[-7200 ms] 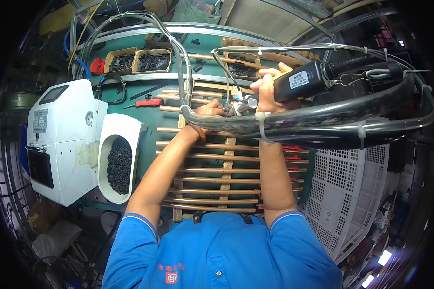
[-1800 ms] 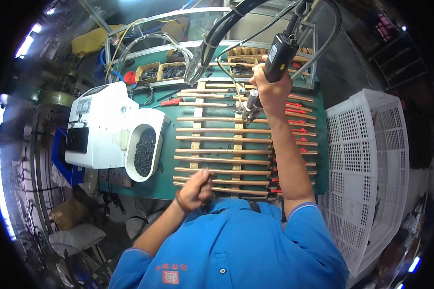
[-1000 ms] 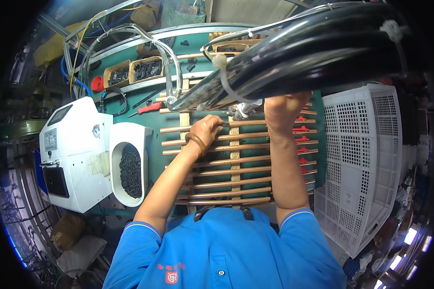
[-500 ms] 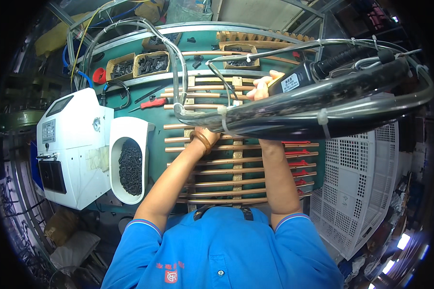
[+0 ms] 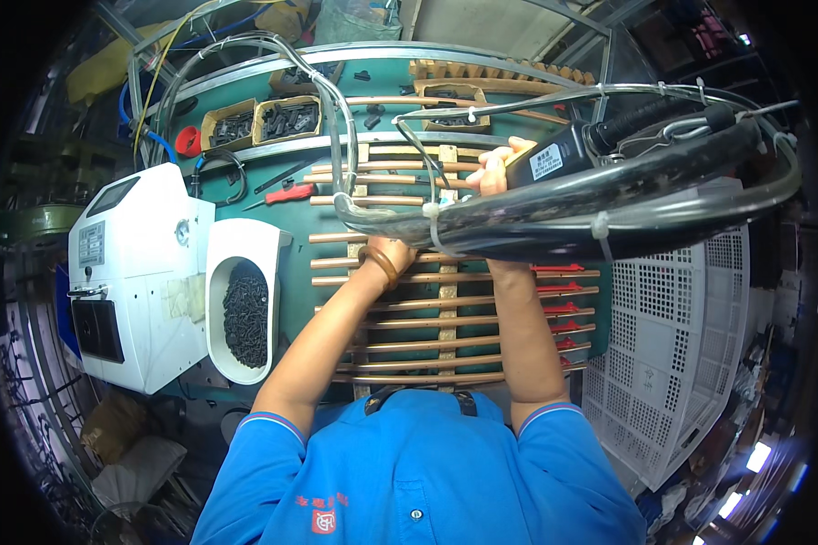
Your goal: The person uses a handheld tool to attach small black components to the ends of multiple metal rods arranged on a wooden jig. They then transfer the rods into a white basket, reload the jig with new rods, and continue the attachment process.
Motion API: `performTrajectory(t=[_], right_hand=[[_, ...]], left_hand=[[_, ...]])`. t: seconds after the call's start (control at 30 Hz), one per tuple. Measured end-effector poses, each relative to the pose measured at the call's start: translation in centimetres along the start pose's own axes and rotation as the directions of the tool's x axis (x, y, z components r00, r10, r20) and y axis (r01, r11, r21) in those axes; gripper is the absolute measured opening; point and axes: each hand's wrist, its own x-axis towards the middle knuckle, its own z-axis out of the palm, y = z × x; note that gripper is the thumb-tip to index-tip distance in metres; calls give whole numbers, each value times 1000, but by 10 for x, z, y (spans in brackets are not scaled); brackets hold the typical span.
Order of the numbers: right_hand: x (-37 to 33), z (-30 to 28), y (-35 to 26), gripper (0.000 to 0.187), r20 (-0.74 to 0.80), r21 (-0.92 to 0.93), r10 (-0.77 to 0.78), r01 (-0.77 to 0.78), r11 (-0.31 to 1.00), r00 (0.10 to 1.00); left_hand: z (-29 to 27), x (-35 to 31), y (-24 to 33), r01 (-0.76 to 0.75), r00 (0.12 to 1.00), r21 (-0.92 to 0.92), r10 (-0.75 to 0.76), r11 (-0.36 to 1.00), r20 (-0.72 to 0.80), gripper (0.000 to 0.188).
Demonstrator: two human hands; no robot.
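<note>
My right hand is wrapped round a black handheld power screwdriver with a pale label, at the far side of a row of copper-coloured rods. A thick bundle of clear and black hoses hangs across the view and hides the tool's tip and part of that hand. Low among the rods is my left hand, a brown bangle at its wrist; the hoses cover its fingers. Two light wooden strips run beneath the rods, and red pieces sit at several right ends.
A white machine stands at the left, beside a white scoop-shaped tray of dark screws. A red-handled screwdriver lies on the green bench. Cardboard boxes with black parts are farther back. White perforated baskets stand at the right.
The hose bundle has swung slightly, its near tie shifting to the right and its right part lower. The power screwdriver has tilted a little in my right hand. My left hand is nearly still.
</note>
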Motion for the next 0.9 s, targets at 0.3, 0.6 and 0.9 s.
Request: performTrajectory(t=[0.3,0.6,0.9], right_hand=[[-8,13,-27,31,131,327,84,-123,937,988],[-24,8,-11,34,163,254,27,-68,965,986],[20,5,-74,32,-133,301,161,-115,947,978]], left_hand=[[-28,-2,10,-53,994,-267,27,962,-102,23],[-14,-4,18,69,974,-831,-216,552,-63,27],[-44,-2,18,166,951,-533,-277,830,-134,21]])
